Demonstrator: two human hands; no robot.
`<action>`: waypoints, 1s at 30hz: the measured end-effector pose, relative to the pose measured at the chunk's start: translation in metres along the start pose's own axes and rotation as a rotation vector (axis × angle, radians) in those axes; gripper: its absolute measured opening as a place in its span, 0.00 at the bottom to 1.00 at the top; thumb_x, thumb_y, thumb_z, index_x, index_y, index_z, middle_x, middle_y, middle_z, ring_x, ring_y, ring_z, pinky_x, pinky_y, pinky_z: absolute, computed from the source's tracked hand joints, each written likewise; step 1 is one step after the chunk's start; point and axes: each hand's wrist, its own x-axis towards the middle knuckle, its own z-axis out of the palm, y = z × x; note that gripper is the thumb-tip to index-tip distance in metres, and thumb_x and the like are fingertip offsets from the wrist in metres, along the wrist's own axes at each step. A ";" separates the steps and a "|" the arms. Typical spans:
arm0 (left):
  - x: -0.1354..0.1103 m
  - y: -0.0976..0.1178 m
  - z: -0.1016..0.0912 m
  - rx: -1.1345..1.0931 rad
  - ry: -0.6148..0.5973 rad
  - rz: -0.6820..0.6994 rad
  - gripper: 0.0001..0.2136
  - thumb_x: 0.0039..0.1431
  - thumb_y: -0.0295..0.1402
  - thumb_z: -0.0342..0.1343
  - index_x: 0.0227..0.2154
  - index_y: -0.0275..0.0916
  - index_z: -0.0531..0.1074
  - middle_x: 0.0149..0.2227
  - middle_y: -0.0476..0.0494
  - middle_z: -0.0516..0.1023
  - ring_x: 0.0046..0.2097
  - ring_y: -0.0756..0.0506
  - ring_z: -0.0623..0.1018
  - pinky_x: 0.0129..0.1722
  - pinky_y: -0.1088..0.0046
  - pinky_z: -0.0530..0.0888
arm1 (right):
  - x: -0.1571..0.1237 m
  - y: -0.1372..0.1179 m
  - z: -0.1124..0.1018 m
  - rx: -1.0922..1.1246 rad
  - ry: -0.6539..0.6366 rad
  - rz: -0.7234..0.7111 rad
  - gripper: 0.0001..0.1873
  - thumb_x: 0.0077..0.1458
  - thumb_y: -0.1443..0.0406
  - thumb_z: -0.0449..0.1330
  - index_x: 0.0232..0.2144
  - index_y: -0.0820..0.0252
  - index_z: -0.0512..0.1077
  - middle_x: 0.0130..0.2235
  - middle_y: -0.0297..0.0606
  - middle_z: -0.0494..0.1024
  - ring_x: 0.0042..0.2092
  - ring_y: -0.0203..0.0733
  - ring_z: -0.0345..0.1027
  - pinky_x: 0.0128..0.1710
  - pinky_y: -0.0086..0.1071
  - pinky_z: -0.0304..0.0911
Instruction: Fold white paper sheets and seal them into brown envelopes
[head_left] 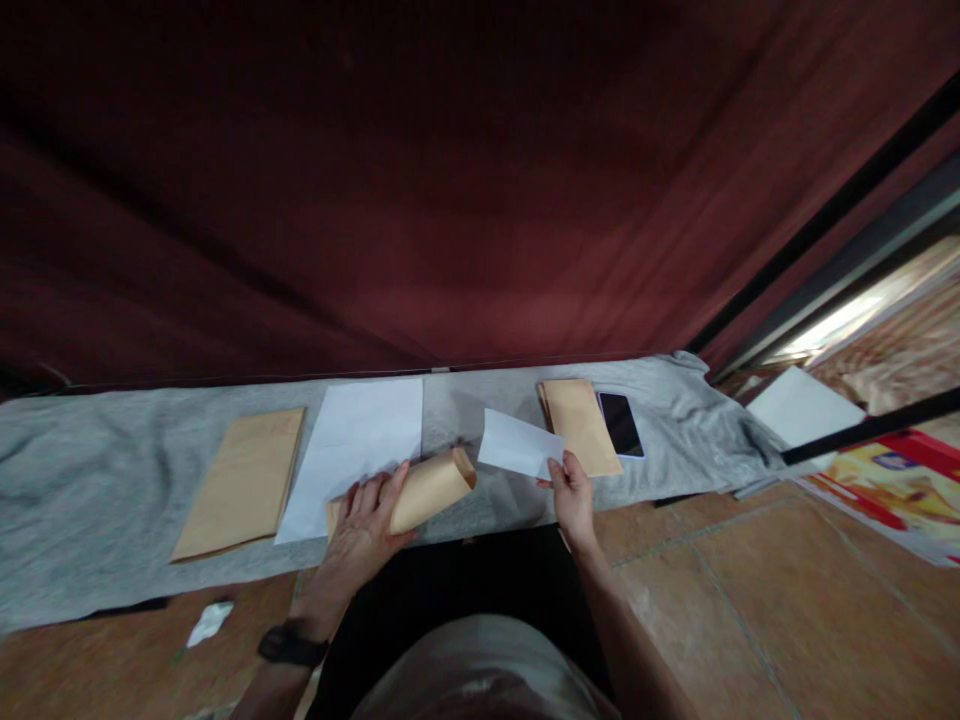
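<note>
My left hand (365, 528) grips a brown paper envelope (431, 487) bowed open at its mouth, low over a grey cloth (90, 470). My right hand (571, 492) pinches a folded white sheet (517, 443) by its near corner, holding it just right of the envelope's open end. A stack of white paper (358, 440) lies behind my left hand. Further left a flat pile of brown envelopes (244, 480) rests on the cloth. Another pile of brown envelopes (579, 422) lies behind my right hand.
A dark phone (620, 423) lies beside the right envelope pile. Dark red curtain (420, 200) hangs behind the cloth. Tiled floor (750, 620) spreads to the right, with a white sheet (802, 408) and colourful printed paper (892, 490). A crumpled white scrap (209, 621) lies at lower left.
</note>
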 end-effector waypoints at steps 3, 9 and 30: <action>-0.001 -0.002 0.005 0.006 -0.011 0.000 0.45 0.56 0.40 0.60 0.71 0.42 0.40 0.57 0.34 0.69 0.59 0.32 0.70 0.60 0.48 0.64 | -0.004 -0.003 0.000 0.055 -0.026 -0.009 0.20 0.56 0.49 0.57 0.41 0.57 0.72 0.40 0.38 0.77 0.39 0.43 0.71 0.36 0.35 0.75; -0.002 -0.005 0.011 0.002 -0.015 0.009 0.45 0.56 0.43 0.60 0.71 0.41 0.40 0.58 0.33 0.68 0.60 0.31 0.69 0.63 0.45 0.60 | -0.007 -0.004 -0.004 -0.119 -0.171 -0.001 0.21 0.57 0.49 0.56 0.41 0.57 0.76 0.37 0.39 0.80 0.35 0.43 0.73 0.35 0.35 0.73; 0.014 0.011 0.004 -0.025 -0.010 0.096 0.47 0.52 0.41 0.64 0.70 0.41 0.44 0.59 0.32 0.67 0.61 0.31 0.68 0.65 0.44 0.54 | 0.004 -0.010 0.001 -0.326 -0.491 0.013 0.18 0.60 0.54 0.53 0.25 0.57 0.70 0.24 0.31 0.71 0.28 0.37 0.67 0.27 0.28 0.62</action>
